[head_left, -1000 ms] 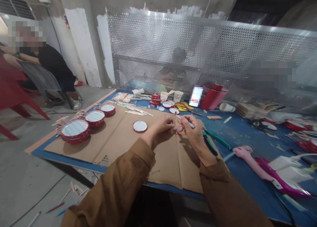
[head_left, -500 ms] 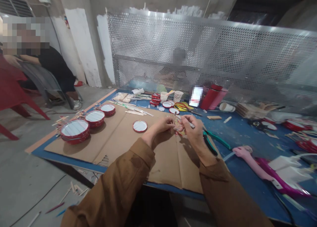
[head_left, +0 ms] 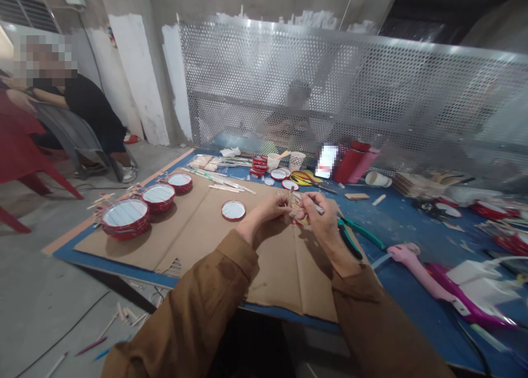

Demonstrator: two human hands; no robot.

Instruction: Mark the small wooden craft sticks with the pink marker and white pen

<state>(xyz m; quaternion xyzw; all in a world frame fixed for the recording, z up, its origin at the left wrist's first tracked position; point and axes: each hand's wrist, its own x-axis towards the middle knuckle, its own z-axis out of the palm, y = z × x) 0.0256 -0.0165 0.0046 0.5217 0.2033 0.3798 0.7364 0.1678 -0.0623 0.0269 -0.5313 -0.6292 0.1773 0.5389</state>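
Observation:
Above the right part of a brown cardboard sheet (head_left: 206,232), my left hand (head_left: 272,208) pinches a small, colourful patterned piece (head_left: 297,206). My right hand (head_left: 320,213) is closed around a thin, pen-like tool (head_left: 319,208), its fingers at the piece's right side. Details of the piece are too small to tell. A round red-rimmed white disc (head_left: 233,210) lies on the cardboard to the left of my hands. Green-handled pliers (head_left: 363,232) rest beside my right wrist.
Three red drums (head_left: 125,218) stand at the cardboard's left. Behind my hands are yellow-handled scissors (head_left: 305,177), paper cups (head_left: 297,159), a phone (head_left: 326,160) and a red bottle (head_left: 351,162). A pink glue gun (head_left: 421,270) lies at right. A person (head_left: 94,108) sits at far left.
My hands have barely moved and keep the same grip. The seated person's head has shifted slightly to the right.

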